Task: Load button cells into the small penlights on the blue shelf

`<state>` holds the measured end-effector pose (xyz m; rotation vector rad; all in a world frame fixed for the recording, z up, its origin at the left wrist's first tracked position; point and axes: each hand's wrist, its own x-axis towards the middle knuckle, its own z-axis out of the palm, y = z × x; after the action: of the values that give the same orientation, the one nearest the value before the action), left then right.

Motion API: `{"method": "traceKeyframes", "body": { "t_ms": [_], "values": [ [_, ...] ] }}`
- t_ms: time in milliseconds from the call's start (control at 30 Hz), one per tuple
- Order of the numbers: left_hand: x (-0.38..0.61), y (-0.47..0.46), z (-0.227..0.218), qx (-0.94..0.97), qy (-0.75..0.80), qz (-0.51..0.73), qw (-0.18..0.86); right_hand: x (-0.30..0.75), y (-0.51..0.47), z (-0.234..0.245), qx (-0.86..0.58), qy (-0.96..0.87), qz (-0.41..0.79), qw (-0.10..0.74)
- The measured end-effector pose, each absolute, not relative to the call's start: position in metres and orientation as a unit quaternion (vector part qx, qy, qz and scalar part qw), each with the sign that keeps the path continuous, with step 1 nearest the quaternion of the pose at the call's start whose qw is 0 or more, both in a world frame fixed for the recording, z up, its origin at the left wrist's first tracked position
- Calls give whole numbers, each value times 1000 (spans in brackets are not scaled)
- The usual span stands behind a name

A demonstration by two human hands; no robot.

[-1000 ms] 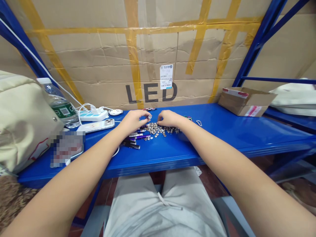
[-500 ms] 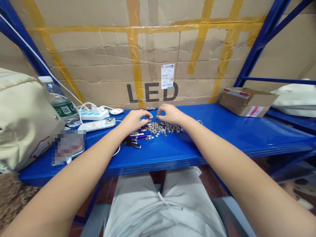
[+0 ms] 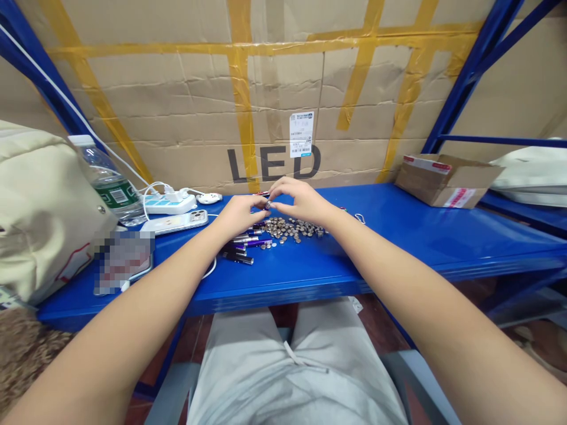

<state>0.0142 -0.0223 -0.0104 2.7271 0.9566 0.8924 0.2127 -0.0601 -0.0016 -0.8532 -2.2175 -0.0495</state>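
Note:
My left hand (image 3: pixel 241 216) is closed, pinching a slim tube like a small penlight; fingers cover most of it. My right hand (image 3: pixel 303 202) meets it from the right, thumb and fingertips closed at the tube's end; whatever they grip is too small to make out. Below both hands a heap of button cells (image 3: pixel 286 229) is spread on the blue table (image 3: pixel 310 268). Several more slim tubes, among them a purple tube (image 3: pixel 260 243) and a black tube (image 3: pixel 239 258), lie left of the heap, partly under my left hand.
On the left are a beige bag (image 3: pixel 44 206), a water bottle (image 3: pixel 113 189), a white power strip (image 3: pixel 170 203) and a phone (image 3: pixel 177 222). An open cardboard box (image 3: pixel 447 180) stands at the right. A large carton (image 3: pixel 186 118) backs the table.
My right hand has moved left, from just apart to touching at the tube's end. My left hand has stayed nearly in place, still closed on the tube.

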Motion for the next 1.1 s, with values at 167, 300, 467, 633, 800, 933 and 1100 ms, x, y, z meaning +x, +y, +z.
{"method": "traceKeyframes", "body": {
  "t_ms": [167,300,467,633,800,933,1100],
  "values": [
    [14,-23,-10,899,313,301,58,212,-61,-1,-329,-866,-28,374],
    [13,-23,-10,902,312,296,49,212,-60,-1,-318,-871,-33,373],
    [12,-21,-10,899,306,311,50,222,-55,0,-352,-854,-38,382],
    [12,-19,-11,899,306,310,45,230,-55,1,-345,-850,-36,396],
    [12,-20,-11,901,303,308,45,220,-62,2,-318,-874,-44,366],
    [11,-20,-10,901,304,304,53,215,-63,1,-338,-878,-86,329],
    [11,-19,-11,899,304,310,53,213,-60,-1,-338,-876,-141,314]
  ]
}}
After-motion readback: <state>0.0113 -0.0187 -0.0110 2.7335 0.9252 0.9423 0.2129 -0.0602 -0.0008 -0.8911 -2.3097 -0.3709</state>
